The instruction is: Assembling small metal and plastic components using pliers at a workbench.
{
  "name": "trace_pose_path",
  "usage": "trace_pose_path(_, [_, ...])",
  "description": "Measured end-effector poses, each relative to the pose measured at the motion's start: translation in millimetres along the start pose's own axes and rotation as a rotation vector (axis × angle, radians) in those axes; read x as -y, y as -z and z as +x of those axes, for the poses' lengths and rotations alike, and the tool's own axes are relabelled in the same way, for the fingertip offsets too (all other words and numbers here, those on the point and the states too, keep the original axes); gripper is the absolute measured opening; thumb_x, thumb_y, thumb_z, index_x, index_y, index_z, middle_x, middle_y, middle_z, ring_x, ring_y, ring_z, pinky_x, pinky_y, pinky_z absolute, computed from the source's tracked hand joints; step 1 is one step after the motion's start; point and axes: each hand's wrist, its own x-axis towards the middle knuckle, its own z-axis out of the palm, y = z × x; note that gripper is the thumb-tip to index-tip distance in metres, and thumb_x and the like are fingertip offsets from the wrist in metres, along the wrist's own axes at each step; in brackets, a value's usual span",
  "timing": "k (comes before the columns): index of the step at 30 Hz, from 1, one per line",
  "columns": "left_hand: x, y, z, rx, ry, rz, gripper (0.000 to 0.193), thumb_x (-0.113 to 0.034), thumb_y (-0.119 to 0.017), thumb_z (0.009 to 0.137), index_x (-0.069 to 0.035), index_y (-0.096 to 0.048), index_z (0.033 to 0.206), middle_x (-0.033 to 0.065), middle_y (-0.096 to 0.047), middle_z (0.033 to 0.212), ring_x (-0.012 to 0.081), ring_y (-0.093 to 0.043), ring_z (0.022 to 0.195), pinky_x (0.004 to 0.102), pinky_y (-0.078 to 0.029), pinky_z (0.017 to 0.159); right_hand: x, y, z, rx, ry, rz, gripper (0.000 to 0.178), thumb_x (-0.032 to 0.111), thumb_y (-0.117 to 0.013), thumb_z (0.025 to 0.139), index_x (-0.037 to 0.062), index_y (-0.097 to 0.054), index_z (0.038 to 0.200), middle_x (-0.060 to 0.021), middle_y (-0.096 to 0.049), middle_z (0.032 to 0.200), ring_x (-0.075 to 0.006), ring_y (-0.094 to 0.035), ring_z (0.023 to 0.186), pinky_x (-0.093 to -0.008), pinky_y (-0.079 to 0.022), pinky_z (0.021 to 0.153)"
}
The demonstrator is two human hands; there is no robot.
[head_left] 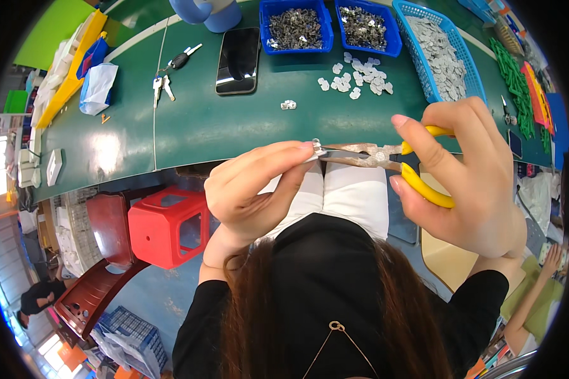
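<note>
Above the near edge of the green worktop, the left hand pinches a small metal clip in closed fingers while the right hand grips yellow-handled pliers whose tips meet it, with loose clips, blue bins, a phone and keys lying beyond.

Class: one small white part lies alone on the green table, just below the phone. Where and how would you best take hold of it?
Probably pinch the lone part across its two short ends, thumb and forefinger coming straight down from above. It lies flat and low on the table, clear of the phone and the scattered pile, so nothing blocks its sides. Its finer shape is too small to tell.
</note>
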Motion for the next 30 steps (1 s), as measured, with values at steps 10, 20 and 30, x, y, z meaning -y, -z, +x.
trace_pose_path(10, [4.9, 1.7, -8.2, -0.054, 0.231, -0.156, 0.020, 0.012, -0.068, 0.070, 0.001, -0.069, 0.087, 0.0126, -0.069, 0.084, 0.0176, -0.068, 0.074, 0.0238, -0.054, 0.066, -13.3, -15.4, -0.2, -0.040, -0.024, 0.060, 0.051, 0.004, -0.073, 0.056, 0.0027, -0.062, 0.106, -0.0119, -0.053, 0.093, -0.0279, -0.053, 0.082, -0.0342, -0.046, 0.068])
trace_pose_path(20, [31.9, -19.1, -15.7, -0.109, -0.059, 0.003, 0.021, 0.014, -0.068, 0.068, 0.003, -0.066, 0.086, 0.0153, -0.069, 0.082, 0.0204, -0.069, 0.074, 0.0245, -0.054, 0.066, -84.3, -193.5, -36.4, -0.198, -0.180, 0.028, 0.039, 0.015, -0.071, 0.073, 0.0060, -0.060, 0.109, -0.0093, -0.056, 0.104, -0.0268, -0.054, 0.096, -0.0385, -0.044, 0.083])
trace_pose_path(30, [39.7, -31.6, -18.5, -0.086, -0.308, 0.225, 0.026, 0.009, -0.072, 0.064, -0.001, -0.067, 0.088, 0.0117, -0.068, 0.084, 0.0205, -0.069, 0.076, 0.0256, -0.055, 0.064, 0.5, -127.8, -14.0, -0.226, -0.496, 1.551, 0.023, 0.004, -0.058, 0.087, -0.0059, -0.058, 0.107, -0.0154, -0.062, 0.103, -0.0174, -0.062, 0.090, -0.0290, -0.052, 0.069])
